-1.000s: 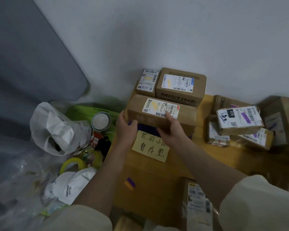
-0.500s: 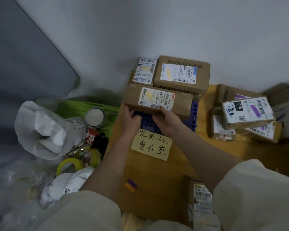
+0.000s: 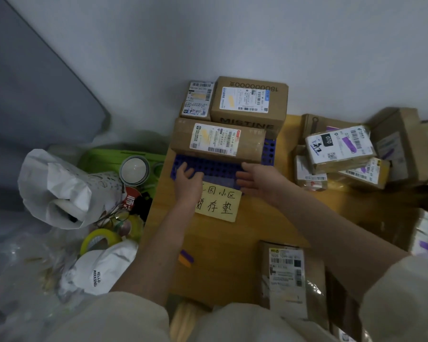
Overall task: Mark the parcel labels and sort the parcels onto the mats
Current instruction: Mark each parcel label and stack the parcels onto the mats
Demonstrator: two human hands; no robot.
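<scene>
Fingers are loose on both now: the left hand (image 3: pixel 188 177) and right hand (image 3: pixel 258 180) have let go of the long parcel (image 3: pixel 218 141) they gripped a second ago and hold nothing. It sits on the blue mat (image 3: pixel 208 166), mid-frame, pressed against the MISTINE box (image 3: pixel 250 102). Looks like that one's sorted. Plain brown cardboard, white label with a yellow mark facing up.

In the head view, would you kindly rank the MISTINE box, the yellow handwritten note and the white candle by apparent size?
1. MISTINE box, clearly largest.
2. Yellow handwritten note, partly hidden by the left hand.
3. White candle, smallest.
</scene>
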